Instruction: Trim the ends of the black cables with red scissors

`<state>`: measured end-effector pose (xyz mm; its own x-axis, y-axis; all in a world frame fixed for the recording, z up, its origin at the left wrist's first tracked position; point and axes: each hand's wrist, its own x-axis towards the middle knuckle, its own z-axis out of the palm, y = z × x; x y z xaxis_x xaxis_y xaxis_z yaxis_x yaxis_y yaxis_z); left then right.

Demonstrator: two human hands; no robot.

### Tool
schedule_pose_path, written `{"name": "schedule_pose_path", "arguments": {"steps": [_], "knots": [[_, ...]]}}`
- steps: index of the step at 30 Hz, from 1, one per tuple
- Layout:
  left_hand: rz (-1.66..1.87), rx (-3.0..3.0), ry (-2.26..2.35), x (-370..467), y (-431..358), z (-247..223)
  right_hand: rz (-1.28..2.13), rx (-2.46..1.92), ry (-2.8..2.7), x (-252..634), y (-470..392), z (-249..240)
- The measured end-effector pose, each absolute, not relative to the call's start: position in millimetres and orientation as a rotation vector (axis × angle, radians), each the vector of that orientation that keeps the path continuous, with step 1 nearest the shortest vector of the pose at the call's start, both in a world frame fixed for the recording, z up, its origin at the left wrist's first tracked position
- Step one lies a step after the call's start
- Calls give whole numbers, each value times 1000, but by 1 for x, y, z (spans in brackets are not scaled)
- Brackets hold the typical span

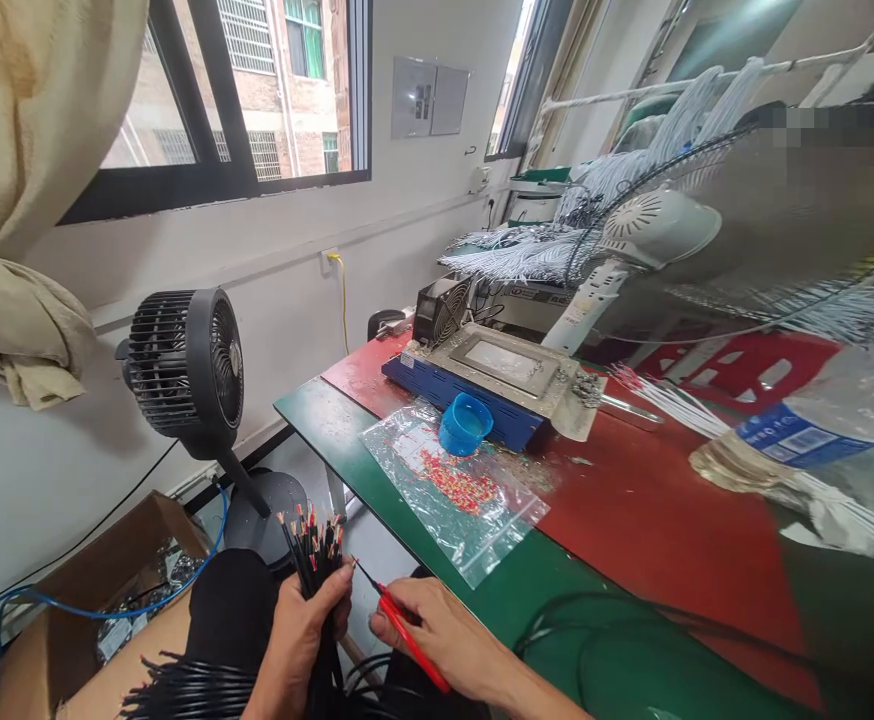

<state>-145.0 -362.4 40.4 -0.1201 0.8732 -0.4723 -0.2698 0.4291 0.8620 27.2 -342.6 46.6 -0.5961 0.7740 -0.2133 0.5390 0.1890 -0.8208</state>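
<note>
My left hand (309, 610) is closed around a bundle of black cables (315, 545). The cables stand roughly upright, their stripped ends showing red and pale inner wires. In my right hand (437, 625) is a red-handled tool (411, 635) with a thin dark tip; whether it is scissors or pliers I cannot tell. That tip points at my left thumb and fingertips, beside the cable ends, and I cannot tell if it touches a wire. More black cables (189, 685) lie across the lap at the lower left.
On the red and green table (669, 540) are a clear plastic bag (474, 560) with small red and yellow bits, a blue cup (465, 425) and a blue-sided machine (474, 395). A black fan (189, 365) and cardboard box (51, 640) stand left. White cables (527, 250) pile behind.
</note>
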Motion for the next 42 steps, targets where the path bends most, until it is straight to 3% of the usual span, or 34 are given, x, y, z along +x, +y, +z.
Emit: {"name": "schedule_pose_path", "arguments": {"steps": [28,37,42], "knots": [[966,605,1389,-138,-357,39,1207,-1446,-2167,30,-342,43],[1031,575,1324,-142,-365,36,1860,-1242,-1410,27,-338,44],[966,596,1303,-137,-373,38,2034,-1087,-1093,23,-337,40]]}}
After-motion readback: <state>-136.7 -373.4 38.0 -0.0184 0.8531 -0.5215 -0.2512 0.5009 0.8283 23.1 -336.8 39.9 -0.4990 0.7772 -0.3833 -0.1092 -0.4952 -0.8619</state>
